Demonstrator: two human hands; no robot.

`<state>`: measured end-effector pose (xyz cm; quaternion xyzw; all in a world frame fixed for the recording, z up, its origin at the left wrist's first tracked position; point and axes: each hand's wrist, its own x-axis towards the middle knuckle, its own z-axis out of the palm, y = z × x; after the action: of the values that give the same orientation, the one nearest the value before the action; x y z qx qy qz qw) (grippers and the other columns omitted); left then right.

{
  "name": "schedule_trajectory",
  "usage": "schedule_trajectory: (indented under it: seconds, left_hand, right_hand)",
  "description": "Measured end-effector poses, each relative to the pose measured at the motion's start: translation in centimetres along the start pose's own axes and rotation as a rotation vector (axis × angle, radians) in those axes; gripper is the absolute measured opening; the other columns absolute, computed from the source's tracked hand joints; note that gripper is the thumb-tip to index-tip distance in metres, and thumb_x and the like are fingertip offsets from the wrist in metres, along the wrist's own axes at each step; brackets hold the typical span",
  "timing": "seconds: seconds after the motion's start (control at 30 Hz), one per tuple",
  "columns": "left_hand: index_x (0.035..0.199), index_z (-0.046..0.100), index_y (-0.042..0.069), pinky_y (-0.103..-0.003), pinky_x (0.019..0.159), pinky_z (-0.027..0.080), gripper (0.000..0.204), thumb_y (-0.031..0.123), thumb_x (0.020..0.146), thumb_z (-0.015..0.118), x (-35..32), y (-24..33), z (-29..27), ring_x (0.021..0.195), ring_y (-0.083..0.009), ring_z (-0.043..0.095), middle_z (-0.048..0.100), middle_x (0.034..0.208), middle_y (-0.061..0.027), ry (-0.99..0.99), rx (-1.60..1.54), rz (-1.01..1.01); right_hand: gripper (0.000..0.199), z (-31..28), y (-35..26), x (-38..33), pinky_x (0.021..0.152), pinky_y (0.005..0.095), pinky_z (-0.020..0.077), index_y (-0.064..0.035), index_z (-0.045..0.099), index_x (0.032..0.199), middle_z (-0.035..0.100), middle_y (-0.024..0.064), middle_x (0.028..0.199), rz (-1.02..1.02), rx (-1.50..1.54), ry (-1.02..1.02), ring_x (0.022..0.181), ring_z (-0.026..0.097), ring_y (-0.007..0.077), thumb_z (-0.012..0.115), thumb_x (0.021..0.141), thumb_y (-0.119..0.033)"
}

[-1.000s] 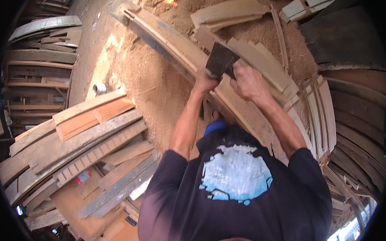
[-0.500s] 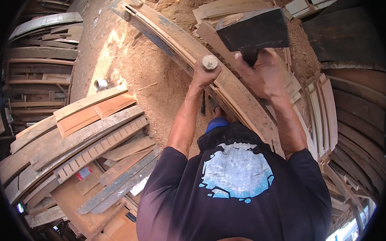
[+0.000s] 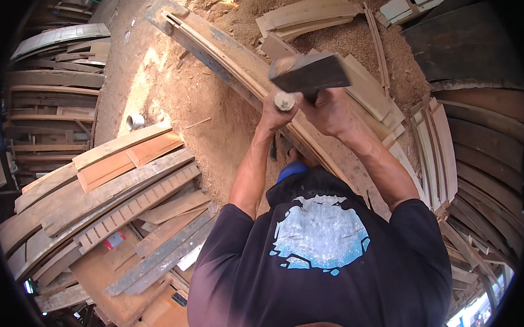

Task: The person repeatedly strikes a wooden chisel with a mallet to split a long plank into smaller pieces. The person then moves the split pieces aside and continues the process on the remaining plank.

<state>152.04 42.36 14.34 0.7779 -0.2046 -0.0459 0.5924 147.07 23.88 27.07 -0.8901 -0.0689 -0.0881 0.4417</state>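
Both my hands are raised in front of me, gripping one tool. My left hand point(image 3: 274, 116) clasps the round wooden handle end, and my right hand point(image 3: 332, 111) grips the handle just beside it, under the head. The tool is an axe-like chopper with a broad dark metal head point(image 3: 310, 72), held up above a long curved wooden plank point(image 3: 220, 52). That plank runs from the upper left down toward my body across sawdust-covered ground. My dark shirt with a pale blue print fills the lower middle.
Stacks of curved planks point(image 3: 114, 198) lie at the left, more curved boards point(image 3: 438, 148) at the right, and pale offcuts point(image 3: 306, 13) at the top. A small metal can point(image 3: 134, 122) sits on the sawdust point(image 3: 177, 101).
The tool has swung up from the plank; its head has come nearer to me and lowered slightly from its topmost point. Both hands stayed on the handle.
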Motion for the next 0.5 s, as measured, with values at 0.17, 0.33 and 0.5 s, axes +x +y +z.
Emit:
schedule_trajectory:
  seconds: [0.17,0.33,0.5]
  left_hand:
    - [0.102,0.066,0.004,-0.031,0.074,0.054,0.026,0.006,0.078,0.077,-0.5,-1.0,-0.3,0.080,-0.0132,0.064,0.068,0.086,-0.0047,0.008,0.028,-0.110]
    - [0.090,0.060,0.004,-0.032,0.069,0.053,0.024,0.010,0.078,0.080,-3.3,-0.1,-2.0,0.070,-0.0128,0.060,0.062,0.072,-0.0053,0.040,0.049,-0.085]
    - [0.094,0.066,0.002,-0.032,0.072,0.056,0.025,0.012,0.077,0.081,-3.6,0.1,-1.4,0.075,-0.0158,0.069,0.070,0.079,-0.0093,0.046,-0.088,0.012]
  right_hand:
    - [0.023,-0.6,-0.6,0.1,0.074,0.0483,0.0534,0.0001,0.066,0.098,0.069,0.0257,0.088,0.205,-0.214,-0.252,0.082,0.066,0.0447,0.071,0.081,-0.014]
    - [0.019,-2.6,-4.4,0.8,0.066,0.0366,0.0535,-0.0007,0.067,0.100,0.068,0.0191,0.082,-0.042,0.210,0.108,0.073,0.068,0.0313,0.070,0.083,-0.008]
    - [0.025,2.1,-0.7,-1.7,0.067,0.0441,0.0548,-0.0053,0.070,0.100,0.073,0.0168,0.086,-0.097,-0.004,-0.055,0.080,0.072,0.0346,0.070,0.080,-0.020]
